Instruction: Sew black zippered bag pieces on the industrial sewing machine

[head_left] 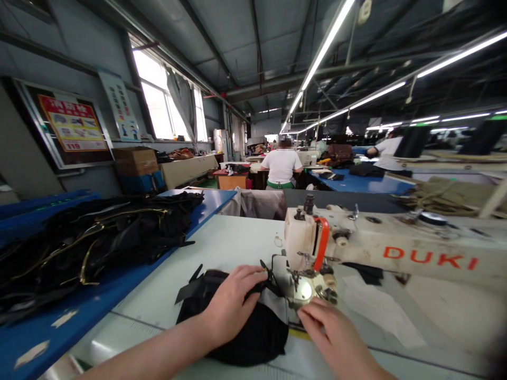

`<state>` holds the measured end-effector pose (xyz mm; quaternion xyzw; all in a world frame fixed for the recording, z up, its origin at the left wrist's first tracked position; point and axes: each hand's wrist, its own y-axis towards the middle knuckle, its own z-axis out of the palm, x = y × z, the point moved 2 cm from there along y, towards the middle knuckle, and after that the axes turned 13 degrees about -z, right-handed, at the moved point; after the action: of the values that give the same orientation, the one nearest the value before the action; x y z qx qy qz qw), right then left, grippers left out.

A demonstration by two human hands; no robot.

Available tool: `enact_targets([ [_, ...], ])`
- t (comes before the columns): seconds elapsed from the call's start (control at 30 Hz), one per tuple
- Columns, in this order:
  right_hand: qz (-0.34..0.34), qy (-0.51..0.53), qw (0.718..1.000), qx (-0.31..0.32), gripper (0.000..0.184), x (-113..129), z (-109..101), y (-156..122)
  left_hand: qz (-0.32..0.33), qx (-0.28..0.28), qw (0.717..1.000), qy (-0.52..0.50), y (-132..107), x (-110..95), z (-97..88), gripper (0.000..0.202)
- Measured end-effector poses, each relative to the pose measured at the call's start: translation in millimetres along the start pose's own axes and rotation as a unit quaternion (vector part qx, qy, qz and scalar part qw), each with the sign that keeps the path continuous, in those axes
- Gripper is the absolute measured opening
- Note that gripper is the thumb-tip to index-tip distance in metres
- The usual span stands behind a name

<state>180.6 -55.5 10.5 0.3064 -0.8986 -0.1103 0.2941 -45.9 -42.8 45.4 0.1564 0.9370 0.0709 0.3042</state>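
My left hand [234, 302] rests over a black fabric piece [253, 338] on the pale sewing table, its fingers curled onto the fabric's upper part. A grey patch of the piece shows beside those fingertips, and dark straps stick out at its far edge. To the right stands a white sewing machine [303, 237] with a red lever [321, 244]. Just in front of its lit needle area, my right hand [327, 324] has thumb and fingers pinched together. Whatever lies between them is too small or hidden to make out.
Black garment pieces with gold zippers [85, 232] are heaped on a blue table [119, 306] at left. White paper [380, 306] lies under the machine arm. Farther off, a person in a white top [282, 166] sits facing away. Olive fabric [455, 198] is stacked behind the machine.
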Motion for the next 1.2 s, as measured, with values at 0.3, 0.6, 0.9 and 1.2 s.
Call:
enact_targets([
  [0.3,0.132,0.058,0.988,-0.061,0.015,25.3,15.7,20.4,-0.040,0.046,0.997,0.039,34.9,2.9,-3.0,0.004],
  [0.6,0.192,0.481,0.838,-0.174,0.035,54.1,14.5,16.8,-0.125,0.188,0.922,-0.315,19.6,-6.5,-48.3,0.018],
  [0.9,0.203,0.663,0.690,-0.209,0.040,63.8,10.9,13.9,-0.211,0.314,0.760,-0.528,5.1,-9.9,-51.3,0.036],
  [1.2,0.259,0.666,0.678,-0.172,0.030,73.2,3.2,10.4,-0.142,0.328,0.813,-0.459,-2.3,-20.6,-53.1,0.057],
])
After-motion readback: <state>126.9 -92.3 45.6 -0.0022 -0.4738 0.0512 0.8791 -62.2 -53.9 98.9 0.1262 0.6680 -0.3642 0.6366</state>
